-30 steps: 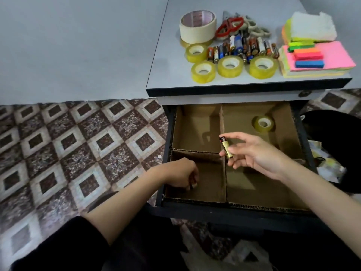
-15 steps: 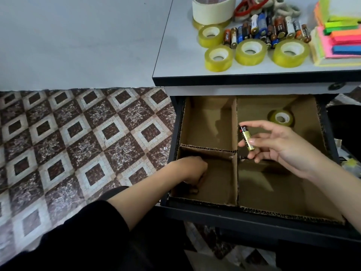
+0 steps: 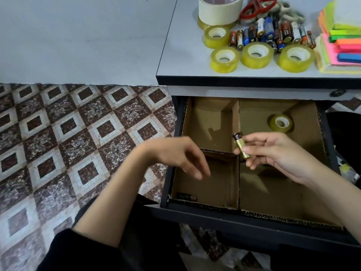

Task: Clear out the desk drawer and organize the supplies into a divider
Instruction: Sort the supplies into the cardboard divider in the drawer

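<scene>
Right hand (image 3: 277,155) fingers pinch battery (image 3: 240,145) at frame centre, over divider (image 3: 238,118). Left hand (image 3: 179,155) fingers loose, empty, over lower-left compartment.

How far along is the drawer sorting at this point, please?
Done: one battery lies in the divider's near-left compartment, one tape roll far-right. In hand: the right hand pinches a second battery; the left hand is empty. Left: desktop batteries, tapes, scissors, notes.
</scene>
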`<control>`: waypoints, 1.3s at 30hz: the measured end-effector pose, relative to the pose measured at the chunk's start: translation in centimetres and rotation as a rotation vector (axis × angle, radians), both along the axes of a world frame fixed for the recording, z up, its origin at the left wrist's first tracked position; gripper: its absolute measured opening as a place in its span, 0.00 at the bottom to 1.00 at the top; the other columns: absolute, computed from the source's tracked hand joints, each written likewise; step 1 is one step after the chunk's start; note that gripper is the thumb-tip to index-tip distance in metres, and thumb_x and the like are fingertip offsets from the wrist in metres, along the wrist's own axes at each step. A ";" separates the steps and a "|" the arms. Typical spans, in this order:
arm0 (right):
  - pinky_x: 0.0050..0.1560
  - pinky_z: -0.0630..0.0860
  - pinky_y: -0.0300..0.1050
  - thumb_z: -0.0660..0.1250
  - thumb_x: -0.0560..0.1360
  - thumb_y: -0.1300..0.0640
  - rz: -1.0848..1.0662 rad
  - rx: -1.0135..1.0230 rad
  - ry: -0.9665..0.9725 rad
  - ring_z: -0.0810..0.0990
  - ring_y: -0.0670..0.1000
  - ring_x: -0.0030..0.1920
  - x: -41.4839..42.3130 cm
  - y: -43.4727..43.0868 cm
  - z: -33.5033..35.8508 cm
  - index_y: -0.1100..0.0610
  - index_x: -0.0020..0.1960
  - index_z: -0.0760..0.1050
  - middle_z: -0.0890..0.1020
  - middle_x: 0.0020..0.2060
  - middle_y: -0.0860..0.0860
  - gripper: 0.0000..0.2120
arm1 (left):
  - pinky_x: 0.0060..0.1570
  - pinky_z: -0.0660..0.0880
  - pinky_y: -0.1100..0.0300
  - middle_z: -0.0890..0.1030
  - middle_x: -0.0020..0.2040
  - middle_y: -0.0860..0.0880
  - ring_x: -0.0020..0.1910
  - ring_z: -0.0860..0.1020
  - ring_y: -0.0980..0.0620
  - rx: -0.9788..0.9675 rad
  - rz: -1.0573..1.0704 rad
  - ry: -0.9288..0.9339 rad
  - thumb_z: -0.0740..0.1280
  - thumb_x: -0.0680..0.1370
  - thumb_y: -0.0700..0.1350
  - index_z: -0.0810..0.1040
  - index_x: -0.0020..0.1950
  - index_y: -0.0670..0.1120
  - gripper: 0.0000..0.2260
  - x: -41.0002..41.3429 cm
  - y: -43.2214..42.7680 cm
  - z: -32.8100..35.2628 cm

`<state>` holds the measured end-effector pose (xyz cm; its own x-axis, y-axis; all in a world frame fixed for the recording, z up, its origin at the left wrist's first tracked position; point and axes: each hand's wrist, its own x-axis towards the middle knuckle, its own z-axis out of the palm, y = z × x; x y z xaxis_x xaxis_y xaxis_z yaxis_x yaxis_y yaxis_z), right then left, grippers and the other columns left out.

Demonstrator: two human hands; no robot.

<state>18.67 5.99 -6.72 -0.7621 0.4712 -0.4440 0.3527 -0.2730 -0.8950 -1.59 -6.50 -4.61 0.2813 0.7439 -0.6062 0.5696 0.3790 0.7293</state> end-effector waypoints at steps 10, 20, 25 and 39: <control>0.36 0.79 0.40 0.69 0.73 0.62 0.530 0.498 -0.271 0.82 0.50 0.35 -3.9 -6.6 -2.6 0.58 0.49 0.80 0.82 0.36 0.54 0.06 | 0.44 0.75 0.60 0.77 0.41 0.50 0.40 0.75 0.54 0.616 0.888 0.527 0.68 0.76 0.48 0.78 0.54 0.44 0.11 -2.6 1.4 -4.7; 0.47 0.79 0.48 0.68 0.73 0.63 0.665 0.700 -0.492 0.80 0.55 0.44 -7.5 -8.1 -7.8 0.62 0.53 0.79 0.79 0.46 0.56 0.09 | 0.44 0.69 0.66 0.77 0.39 0.50 0.40 0.74 0.54 0.668 0.749 0.591 0.66 0.76 0.40 0.75 0.65 0.45 0.17 -3.0 2.1 -5.4; 0.54 0.78 0.47 0.67 0.71 0.66 0.662 0.654 -0.494 0.80 0.55 0.51 -7.9 -8.3 -9.0 0.58 0.58 0.78 0.78 0.54 0.56 0.16 | 0.47 0.73 0.61 0.78 0.38 0.49 0.41 0.76 0.52 0.666 0.743 0.573 0.66 0.76 0.39 0.75 0.65 0.45 0.17 -3.1 2.2 -5.4; 0.42 0.75 0.43 0.64 0.73 0.62 0.488 0.728 -0.297 0.77 0.51 0.40 -6.3 -7.4 -3.8 0.54 0.41 0.79 0.80 0.37 0.53 0.06 | 0.52 0.74 0.55 0.78 0.47 0.44 0.48 0.76 0.46 0.608 0.709 0.637 0.65 0.76 0.39 0.72 0.67 0.43 0.19 -2.3 1.8 -5.5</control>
<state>12.37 -1.44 -10.51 -0.8520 0.3676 -0.3728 0.5228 0.5608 -0.6421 -3.87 -4.73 -10.10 -0.5524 0.8331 0.0283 0.7010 0.4459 0.5565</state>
